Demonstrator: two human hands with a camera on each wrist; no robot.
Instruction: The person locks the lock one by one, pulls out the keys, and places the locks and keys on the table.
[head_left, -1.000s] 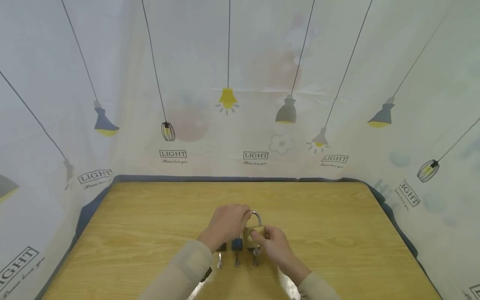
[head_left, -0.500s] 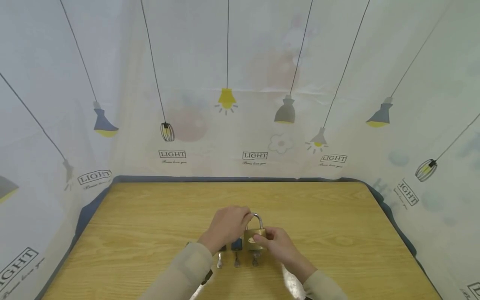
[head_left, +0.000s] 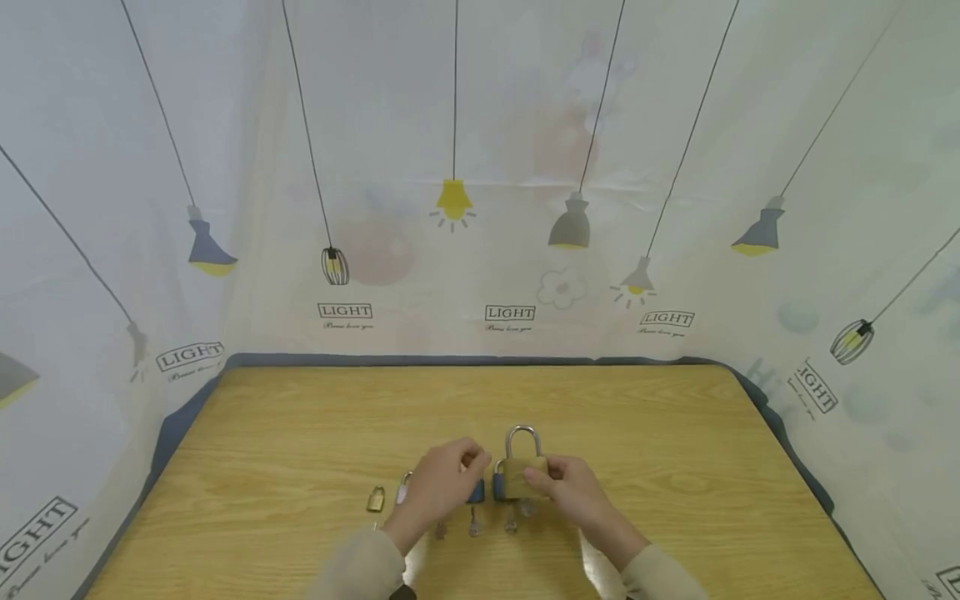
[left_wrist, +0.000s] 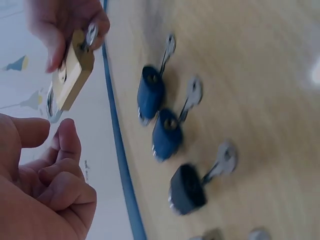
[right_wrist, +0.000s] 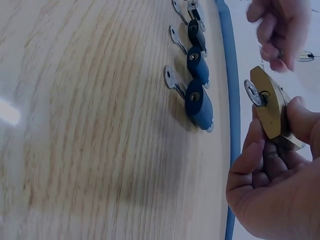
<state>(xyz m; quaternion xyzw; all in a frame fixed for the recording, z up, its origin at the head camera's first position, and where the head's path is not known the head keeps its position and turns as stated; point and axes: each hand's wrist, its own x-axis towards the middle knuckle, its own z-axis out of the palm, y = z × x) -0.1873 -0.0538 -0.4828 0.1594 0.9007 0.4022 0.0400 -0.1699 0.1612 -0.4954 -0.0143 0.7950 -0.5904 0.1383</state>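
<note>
My right hand holds a brass padlock by its body, thumb on the front face and fingers behind. The steel shackle points up. In the right wrist view a key sits in the keyhole underneath. My left hand is left of the padlock, thumb and bent fingers apart with nothing between them, as the left wrist view shows. On the table below stand two blue padlocks and a dark one, each with a key beside it; the left hand partly covers that row in the head view.
A small brass padlock and a white padlock stand at the left end of the row. The wooden table is ringed at the back and sides by a pale curtain printed with lamps.
My left hand has come off the shackle and moved left and towards me. The right hand has shifted slightly right with the brass padlock, uncovering a blue padlock behind it.
</note>
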